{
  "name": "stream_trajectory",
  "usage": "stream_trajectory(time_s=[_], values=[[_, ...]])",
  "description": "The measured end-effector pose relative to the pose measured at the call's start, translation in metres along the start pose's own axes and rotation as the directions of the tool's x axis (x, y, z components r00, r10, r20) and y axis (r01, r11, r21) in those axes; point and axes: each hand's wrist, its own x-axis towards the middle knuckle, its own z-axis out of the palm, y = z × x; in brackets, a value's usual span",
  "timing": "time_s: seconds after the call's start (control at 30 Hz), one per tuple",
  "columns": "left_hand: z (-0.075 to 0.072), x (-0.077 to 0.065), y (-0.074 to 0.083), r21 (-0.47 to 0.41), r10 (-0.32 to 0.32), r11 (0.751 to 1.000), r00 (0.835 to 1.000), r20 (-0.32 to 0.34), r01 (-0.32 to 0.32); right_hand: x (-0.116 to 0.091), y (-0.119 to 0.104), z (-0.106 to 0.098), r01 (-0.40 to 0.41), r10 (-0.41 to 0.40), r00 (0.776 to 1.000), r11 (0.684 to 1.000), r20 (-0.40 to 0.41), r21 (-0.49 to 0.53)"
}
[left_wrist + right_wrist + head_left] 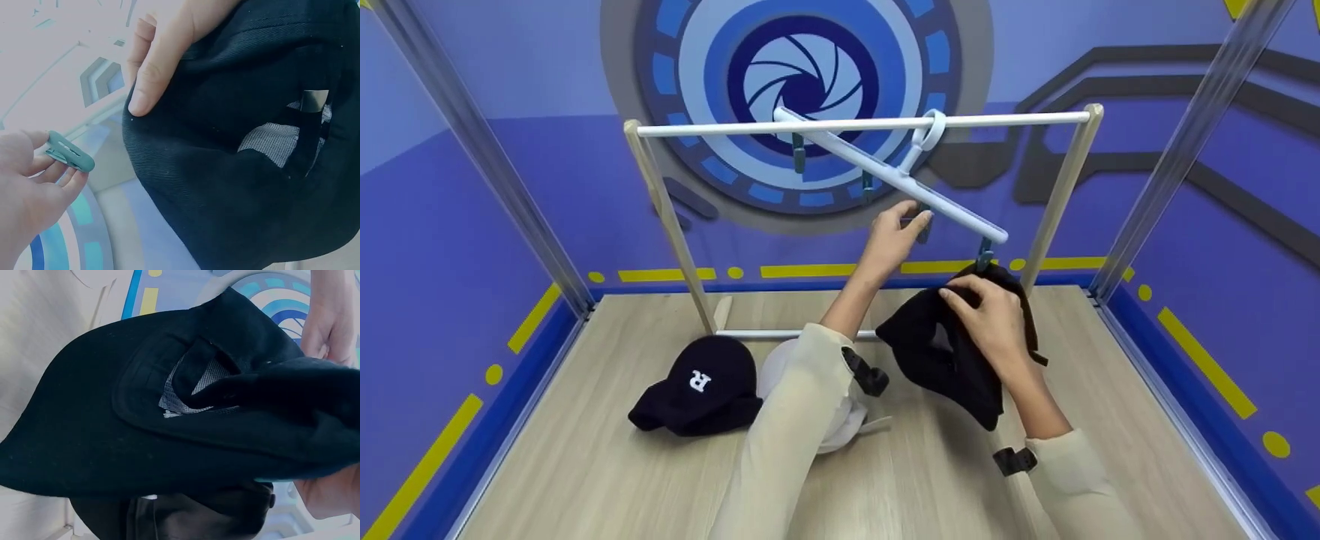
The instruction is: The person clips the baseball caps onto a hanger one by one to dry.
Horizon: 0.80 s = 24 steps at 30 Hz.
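Observation:
In the head view my left hand (896,236) pinches a green clip (924,225) under the white hanger (900,180). The left wrist view shows that clip (70,153) between the thumb and fingers. My right hand (994,319) grips the edge of a black cap (915,337), its thumb lying on the cloth. The cap's opening and mesh lining (208,379) show in the right wrist view. Behind it is another dark cap (197,517), partly hidden, beneath the hanger's right-end clip (984,255).
The hanger hooks onto the white rail (720,129) of a wooden-sided rack, tilted down to the right. Two more clips hang along it, one being a left-end clip (799,154). A black cap with a white R (697,386) and a pale cap (840,431) lie on the table (585,465).

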Motion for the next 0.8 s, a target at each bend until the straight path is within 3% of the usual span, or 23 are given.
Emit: stream_trajectory(time_s=[0.33,0.8], values=[[0.006,0.004,0.003,0.041,-0.076,0.996,0.997,-0.023,0.076,0.011,-0.002,-0.001,-0.034,0.034,0.999,0.999,-0.019,-0.012],[0.013,0.007,0.003,0.068,-0.085,0.993,0.977,-0.197,0.100,0.018,-0.004,0.005,-0.047,0.047,0.999,0.999,-0.007,-0.008]])
